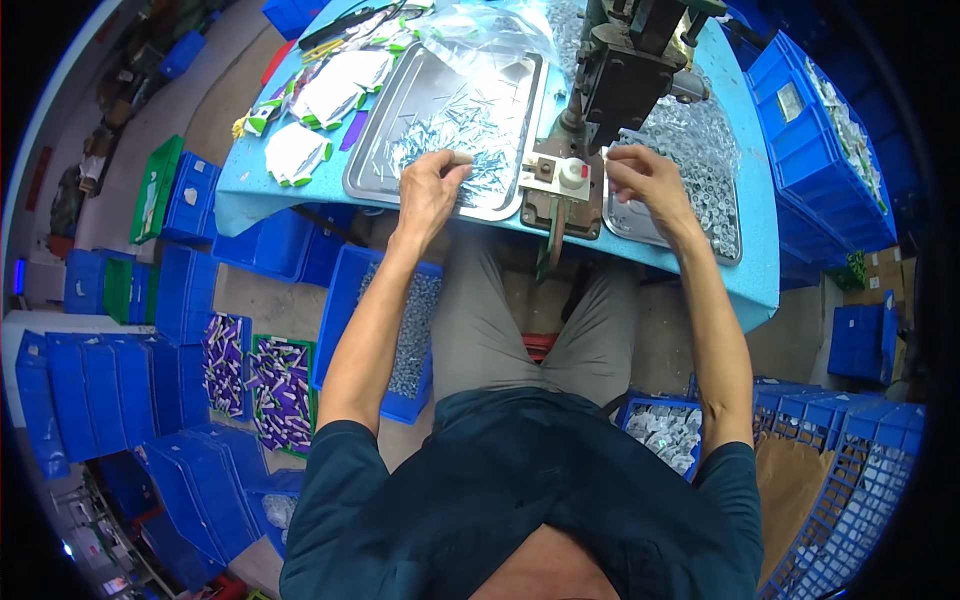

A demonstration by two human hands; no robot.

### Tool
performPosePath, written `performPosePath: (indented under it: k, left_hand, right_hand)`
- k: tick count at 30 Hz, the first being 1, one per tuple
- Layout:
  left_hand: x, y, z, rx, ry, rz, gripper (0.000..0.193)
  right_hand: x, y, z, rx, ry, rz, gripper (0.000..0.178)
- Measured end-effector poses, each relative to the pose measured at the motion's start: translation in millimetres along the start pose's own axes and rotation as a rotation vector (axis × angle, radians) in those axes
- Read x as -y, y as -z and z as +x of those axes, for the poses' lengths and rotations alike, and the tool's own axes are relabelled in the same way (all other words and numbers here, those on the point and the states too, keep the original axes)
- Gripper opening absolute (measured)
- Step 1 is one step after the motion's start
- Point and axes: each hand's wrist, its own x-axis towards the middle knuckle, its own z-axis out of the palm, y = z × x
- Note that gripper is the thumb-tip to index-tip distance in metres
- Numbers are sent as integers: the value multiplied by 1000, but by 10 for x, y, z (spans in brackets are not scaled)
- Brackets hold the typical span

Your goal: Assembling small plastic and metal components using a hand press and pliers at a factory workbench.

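My left hand (pixel 430 195) is over the near edge of a metal tray (pixel 375 150) that holds many thin silvery pins (pixel 478 140). Its thumb and fingers are drawn together, and whatever they grip is too small to make out. My right hand (pixel 648 185) hovers at the near left side of a second tray (pixel 650 238), full of small clear and grey ring-like parts (pixel 708 195). The fingers there are curled in a pinch, their contents hidden. Between my hands a bench press (pixel 630 85) stands over a metal fixture with a round white piece (pixel 572 174).
White and green packets (pixel 300 153) lie on the light blue tabletop (pixel 250 190) at left. A clear plastic bag (pixel 490 40) covers the pin tray's far end. Blue crates (pixel 810 140) stand at the right, and a bin of small parts (pixel 412 335) is below the table beside my leg.
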Motion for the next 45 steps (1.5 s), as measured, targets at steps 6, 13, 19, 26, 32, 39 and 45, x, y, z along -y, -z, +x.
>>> performPosePath:
  k: [6,13,19,26,32,39,45]
  left_hand:
    - [-193,-37,-14,235,210,-531,26]
    - [-538,-382,7,300,324,-862,21]
    - [-813,-689,107,222,271,-873,19]
    - [-906,-852,102,282,241,-708,17]
    - [-903,-922,65,190,173,-648,15]
    - [-860,-907,59,200,144,-585,16]
    - [-850,-890,52,206,153,-627,17]
  right_hand:
    - [-132,-482,179,-258,206,-328,30]
    - [-195,-541,-2,-374,535,-545,19]
    - [-276,-575,-33,-407,509,-528,19]
    - [-475,-472,-31,-285,397,-171,29]
    - [-488,-461,-19,-196,241,-4,35]
    - [-484,-448,-30,-186,232,23,34]
    - [-501,-442,-19,-200,260,15,36]
